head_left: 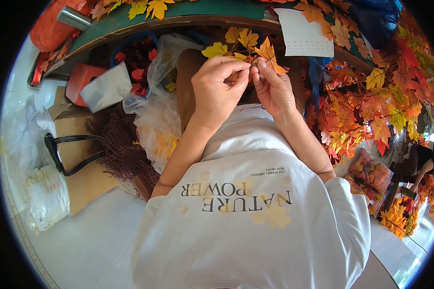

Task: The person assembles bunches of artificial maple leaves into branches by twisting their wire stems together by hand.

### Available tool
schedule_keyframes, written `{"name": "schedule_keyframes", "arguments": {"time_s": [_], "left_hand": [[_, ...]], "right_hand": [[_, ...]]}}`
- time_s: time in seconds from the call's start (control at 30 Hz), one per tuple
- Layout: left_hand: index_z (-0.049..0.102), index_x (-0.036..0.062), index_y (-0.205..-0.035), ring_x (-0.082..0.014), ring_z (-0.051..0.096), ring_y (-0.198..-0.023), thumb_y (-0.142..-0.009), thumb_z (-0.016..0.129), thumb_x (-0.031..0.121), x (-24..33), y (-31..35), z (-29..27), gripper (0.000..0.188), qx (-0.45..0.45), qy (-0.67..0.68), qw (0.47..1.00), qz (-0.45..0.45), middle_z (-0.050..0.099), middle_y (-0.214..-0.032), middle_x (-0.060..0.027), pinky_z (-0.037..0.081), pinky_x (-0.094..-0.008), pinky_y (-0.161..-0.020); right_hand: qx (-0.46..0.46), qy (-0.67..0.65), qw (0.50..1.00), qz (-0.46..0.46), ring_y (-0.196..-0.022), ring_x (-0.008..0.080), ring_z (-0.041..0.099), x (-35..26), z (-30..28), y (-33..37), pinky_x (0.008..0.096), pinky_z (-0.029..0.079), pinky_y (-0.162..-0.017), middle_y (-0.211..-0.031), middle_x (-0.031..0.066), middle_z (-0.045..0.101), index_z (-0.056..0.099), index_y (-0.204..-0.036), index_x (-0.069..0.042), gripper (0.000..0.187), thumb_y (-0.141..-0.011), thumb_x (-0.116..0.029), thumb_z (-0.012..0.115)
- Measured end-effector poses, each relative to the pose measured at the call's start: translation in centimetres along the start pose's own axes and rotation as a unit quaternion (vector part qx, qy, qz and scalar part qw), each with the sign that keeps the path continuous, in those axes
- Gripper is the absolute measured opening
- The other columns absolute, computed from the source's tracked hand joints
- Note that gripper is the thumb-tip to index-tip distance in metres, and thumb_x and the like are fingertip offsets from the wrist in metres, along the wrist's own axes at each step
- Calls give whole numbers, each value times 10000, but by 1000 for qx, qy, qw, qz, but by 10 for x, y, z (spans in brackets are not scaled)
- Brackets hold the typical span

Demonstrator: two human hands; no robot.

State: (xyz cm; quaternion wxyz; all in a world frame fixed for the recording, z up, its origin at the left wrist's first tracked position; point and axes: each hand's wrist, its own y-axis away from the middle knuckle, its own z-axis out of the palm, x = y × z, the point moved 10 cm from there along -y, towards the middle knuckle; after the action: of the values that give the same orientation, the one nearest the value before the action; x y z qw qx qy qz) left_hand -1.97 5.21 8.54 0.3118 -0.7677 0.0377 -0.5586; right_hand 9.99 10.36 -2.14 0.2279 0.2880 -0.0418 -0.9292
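In front of my chest, both hands meet at an artificial maple leaf spray (247, 41) with yellow and orange leaves. My left hand (219, 89) is closed in a pinch at the spray's thin stem, its fingertips almost touching the other hand's. Thumb and forefinger of my right hand (274, 89) pinch the base of an orange maple leaf (269, 54) that sticks up above the fingers. The exact joint between leaf and stem is hidden by the fingertips.
A green table (217, 14) with leaves and a paper sheet (305, 32) lies ahead. Clear plastic bags (161, 113), dark brown twigs (113, 139) and cardboard (84, 180) are on the left. Dense autumn foliage (366, 108) hangs at right; another person (423, 161) sits beyond.
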Motion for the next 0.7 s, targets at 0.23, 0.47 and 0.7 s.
{"name": "schedule_keyframes", "arguments": {"time_s": [0.23, 0.47, 0.7], "left_hand": [[676, 11, -818, -138, 628, -635, -707, 687, -43, 7, -1, 0, 124, -16, -42, 999, 13, 624, -808, -79, 549, -224, -549], [681, -4, -834, -95, 617, -677, -733, 662, -66, 4, -1, 2, 120, -34, -52, 998, 5, 629, -829, -57, 524, -196, -579], [658, 11, -803, -195, 610, -617, -677, 674, -55, 6, -1, 5, 143, -62, -93, 993, 25, 609, -786, -95, 525, -271, -535]], "right_hand": [[-14, 25, 999, -20, -789, 135, 645, -3, 1, 0, 209, 564, -705, -889, 64, 631, 573, -1014, 6, 157, -873, -63, 584], [-10, 26, 999, -20, -780, 148, 648, -1, -2, -1, 217, 564, -702, -880, 77, 633, 574, -1013, 13, 157, -872, -54, 584], [10, 118, 991, -62, -759, 162, 652, -11, -4, 1, 233, 565, -689, -873, 86, 635, 569, -1037, 38, 195, -857, -30, 599]]}}
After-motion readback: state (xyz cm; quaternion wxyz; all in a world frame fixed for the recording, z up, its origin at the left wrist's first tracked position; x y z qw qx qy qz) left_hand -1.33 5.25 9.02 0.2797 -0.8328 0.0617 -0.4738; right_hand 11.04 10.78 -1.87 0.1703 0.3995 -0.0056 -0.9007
